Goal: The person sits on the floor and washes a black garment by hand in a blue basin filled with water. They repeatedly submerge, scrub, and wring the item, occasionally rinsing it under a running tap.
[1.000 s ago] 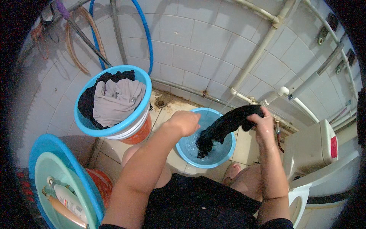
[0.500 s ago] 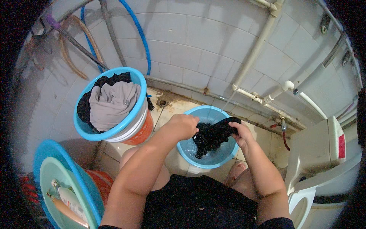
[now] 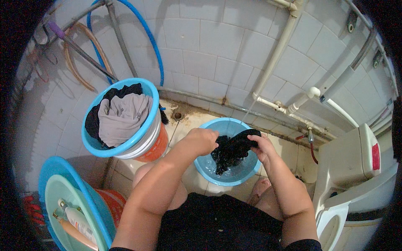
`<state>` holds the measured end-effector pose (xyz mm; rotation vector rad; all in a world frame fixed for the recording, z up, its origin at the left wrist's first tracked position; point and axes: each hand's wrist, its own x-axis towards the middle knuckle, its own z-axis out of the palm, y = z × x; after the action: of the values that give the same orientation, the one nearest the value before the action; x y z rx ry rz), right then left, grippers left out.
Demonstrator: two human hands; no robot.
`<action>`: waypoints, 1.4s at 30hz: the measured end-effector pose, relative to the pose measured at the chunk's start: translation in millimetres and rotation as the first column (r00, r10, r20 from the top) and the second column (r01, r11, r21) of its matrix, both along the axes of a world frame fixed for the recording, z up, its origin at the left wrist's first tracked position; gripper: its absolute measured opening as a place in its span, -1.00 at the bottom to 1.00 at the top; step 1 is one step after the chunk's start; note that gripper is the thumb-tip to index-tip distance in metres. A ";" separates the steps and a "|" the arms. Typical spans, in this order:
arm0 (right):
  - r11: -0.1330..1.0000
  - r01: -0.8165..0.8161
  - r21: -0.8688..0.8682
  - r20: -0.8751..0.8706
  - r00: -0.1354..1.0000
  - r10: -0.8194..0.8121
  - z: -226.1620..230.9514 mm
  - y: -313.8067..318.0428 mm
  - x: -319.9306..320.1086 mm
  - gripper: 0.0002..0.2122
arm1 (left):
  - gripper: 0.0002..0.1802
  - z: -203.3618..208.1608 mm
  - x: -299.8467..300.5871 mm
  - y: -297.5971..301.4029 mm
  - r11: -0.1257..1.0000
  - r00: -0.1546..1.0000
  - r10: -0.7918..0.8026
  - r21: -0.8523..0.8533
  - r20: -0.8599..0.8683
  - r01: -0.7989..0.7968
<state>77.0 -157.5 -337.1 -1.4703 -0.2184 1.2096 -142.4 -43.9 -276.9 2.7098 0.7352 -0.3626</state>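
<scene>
You are gripping a wet black garment [image 3: 233, 151] with both hands, your left hand [image 3: 202, 141] bunching its left end with fingers curled tight and your right hand [image 3: 262, 147] clamping its right end, while the cloth is hanging over the small blue basin [image 3: 209, 169] of water sitting on the tiled floor [image 3: 184, 121] near the wall. Just to your left, a larger blue tub [image 3: 147, 127] holding grey and black laundry [image 3: 122, 117] is resting on an orange bucket [image 3: 157, 147].
</scene>
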 end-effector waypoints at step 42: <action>0.991 0.095 0.093 -0.164 0.983 -0.079 -2.7 44.6 8.0 -0.75 | -0.64 -12.8 7.1 -4.5 0.996 0.996 -0.050 0.075 0.076 0.045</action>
<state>85.0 -112.9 -339.9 -1.2758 -0.1032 1.2214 -135.3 -48.5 -289.6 2.7967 0.6759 -0.2437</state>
